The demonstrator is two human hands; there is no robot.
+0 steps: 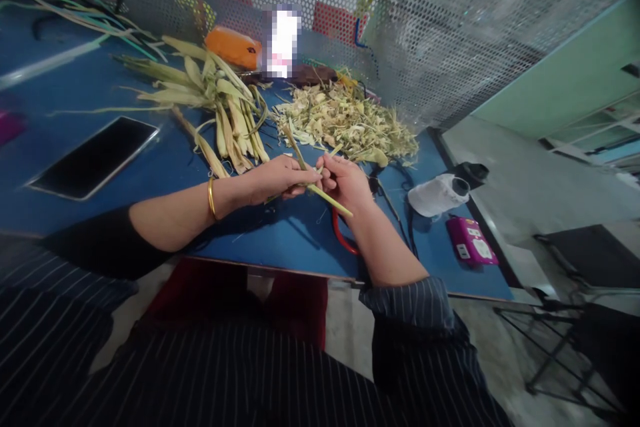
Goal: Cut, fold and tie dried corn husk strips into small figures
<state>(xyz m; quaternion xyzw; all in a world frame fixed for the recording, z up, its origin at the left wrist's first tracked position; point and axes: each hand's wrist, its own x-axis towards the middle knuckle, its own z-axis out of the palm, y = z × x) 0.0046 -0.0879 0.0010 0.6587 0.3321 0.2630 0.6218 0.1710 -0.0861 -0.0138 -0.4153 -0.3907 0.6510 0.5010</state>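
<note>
Both hands meet above the front of the blue table (280, 233). My left hand (283, 179) is closed on a greenish-yellow plant stalk (330, 200), whose lower end slants down toward my right wrist. A thin brownish piece rises from between the fingers. The fingers of my right hand (345, 181) are pinched on the same stalk, close to my left fingertips. Behind the hands lies a heap of pale shredded plant scraps (345, 117). To its left rests a bundle of long pale-green stalks and leaves (225, 103). A red handle (343, 233) shows partly beneath my right hand.
A black phone (95, 157) lies at left, with an orange packet (233, 48) behind the bundle. Right of my forearm are a white roll (437, 195) and a purple pack (471, 240). A perforated metal screen (425, 33) borders the table's back.
</note>
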